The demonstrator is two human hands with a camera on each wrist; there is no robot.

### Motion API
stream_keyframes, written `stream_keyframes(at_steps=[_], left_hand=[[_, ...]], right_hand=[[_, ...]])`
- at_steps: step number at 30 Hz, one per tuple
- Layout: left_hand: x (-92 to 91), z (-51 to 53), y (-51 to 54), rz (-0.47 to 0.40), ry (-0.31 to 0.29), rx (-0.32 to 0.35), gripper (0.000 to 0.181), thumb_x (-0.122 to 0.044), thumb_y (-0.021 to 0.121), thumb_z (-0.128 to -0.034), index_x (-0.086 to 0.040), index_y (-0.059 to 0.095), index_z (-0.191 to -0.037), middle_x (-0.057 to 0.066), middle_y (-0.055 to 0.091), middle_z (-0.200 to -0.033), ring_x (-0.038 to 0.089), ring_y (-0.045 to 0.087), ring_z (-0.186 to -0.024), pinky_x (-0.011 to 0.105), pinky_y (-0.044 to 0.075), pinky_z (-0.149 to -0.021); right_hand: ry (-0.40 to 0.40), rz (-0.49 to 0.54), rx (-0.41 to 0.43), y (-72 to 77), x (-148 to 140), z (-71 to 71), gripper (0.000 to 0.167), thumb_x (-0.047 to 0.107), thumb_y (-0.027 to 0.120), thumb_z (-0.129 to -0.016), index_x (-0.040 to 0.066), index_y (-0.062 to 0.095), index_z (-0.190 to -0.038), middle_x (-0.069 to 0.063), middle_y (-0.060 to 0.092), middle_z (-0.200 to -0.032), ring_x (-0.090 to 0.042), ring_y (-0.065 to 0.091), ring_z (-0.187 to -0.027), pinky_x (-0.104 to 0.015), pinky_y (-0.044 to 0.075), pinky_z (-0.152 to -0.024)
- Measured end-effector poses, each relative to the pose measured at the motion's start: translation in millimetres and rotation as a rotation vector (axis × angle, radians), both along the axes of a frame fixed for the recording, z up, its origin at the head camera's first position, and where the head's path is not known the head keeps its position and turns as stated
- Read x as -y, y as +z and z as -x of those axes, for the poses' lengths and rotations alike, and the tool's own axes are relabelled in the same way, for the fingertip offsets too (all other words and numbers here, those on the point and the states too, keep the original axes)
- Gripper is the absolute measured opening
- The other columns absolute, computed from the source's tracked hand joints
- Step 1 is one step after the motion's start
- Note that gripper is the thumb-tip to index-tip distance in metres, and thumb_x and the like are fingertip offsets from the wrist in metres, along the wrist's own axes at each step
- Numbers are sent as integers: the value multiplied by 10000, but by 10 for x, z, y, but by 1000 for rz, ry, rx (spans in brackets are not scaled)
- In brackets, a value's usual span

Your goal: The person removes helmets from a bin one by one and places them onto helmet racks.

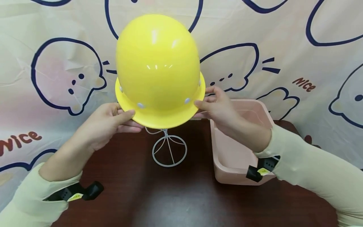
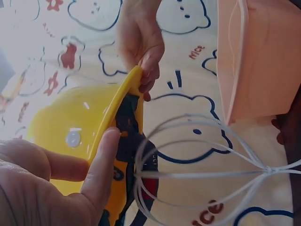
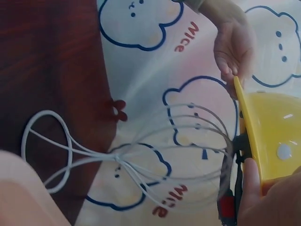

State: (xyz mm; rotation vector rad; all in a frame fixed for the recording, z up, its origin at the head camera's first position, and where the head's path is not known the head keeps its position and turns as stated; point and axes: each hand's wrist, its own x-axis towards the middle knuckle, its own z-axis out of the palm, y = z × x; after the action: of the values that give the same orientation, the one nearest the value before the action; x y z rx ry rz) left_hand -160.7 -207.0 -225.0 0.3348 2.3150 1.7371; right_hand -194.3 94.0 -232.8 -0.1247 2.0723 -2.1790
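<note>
A yellow hard hat (image 1: 158, 63) is held up by its brim between both hands. The left hand (image 1: 109, 121) pinches the brim's left side, thumb on top and fingers beneath; the right hand (image 1: 218, 105) pinches the right side the same way. Under the hat stands a white wire stand (image 1: 169, 150), its round base on the table and its upper part hidden by the hat in the head view. Both wrist views show the wire cage (image 2: 188, 175) at the hat's open underside, where dark straps (image 2: 127, 117) and a red part (image 3: 227, 206) are visible.
A pink bin (image 1: 236, 151) stands on the dark wooden table (image 1: 122, 189), right of the wire stand and partly behind the right forearm. A cloth printed with cartoon outlines (image 1: 68, 19) hangs behind the table.
</note>
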Motion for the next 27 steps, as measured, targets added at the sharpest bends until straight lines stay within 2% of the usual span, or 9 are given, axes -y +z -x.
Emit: stream_keyframes(at_steps=[5,12,20,27], left_hand=[[150,35,-72,22,11,26,431,-125,475,-1089,150,378,-1406,27,738,-1030,147,755,-892,297,603,-827],[270,62,-250,19,3,98,423,-110,464,-1091,175,379,-1391,21,740,-1003,139,754,-884,283,599,-832],[315,108,-460,-2,-31,145,411,-98,464,-1088,193,390,-1369,53,731,-1013,150,752,-892,297,601,-837],[304,95,-578,0,-21,174,434,-107,490,-1082,175,388,-1396,83,711,-1052,171,754,-907,315,596,-854]], right_hand=[[-11,6,14,-124,172,14,428,-46,599,-992,18,383,-1356,-252,653,-1201,-183,741,-810,-361,619,-795],[-17,-5,63,-323,301,35,438,-39,613,-987,15,389,-1360,-237,664,-1132,-177,739,-777,-330,623,-769],[-17,-7,94,-513,324,44,434,-41,617,-984,8,390,-1351,-211,682,-1061,-178,736,-760,-332,625,-764],[-15,-1,95,-635,314,16,424,-52,615,-981,15,394,-1336,-194,673,-1014,-190,734,-757,-366,621,-796]])
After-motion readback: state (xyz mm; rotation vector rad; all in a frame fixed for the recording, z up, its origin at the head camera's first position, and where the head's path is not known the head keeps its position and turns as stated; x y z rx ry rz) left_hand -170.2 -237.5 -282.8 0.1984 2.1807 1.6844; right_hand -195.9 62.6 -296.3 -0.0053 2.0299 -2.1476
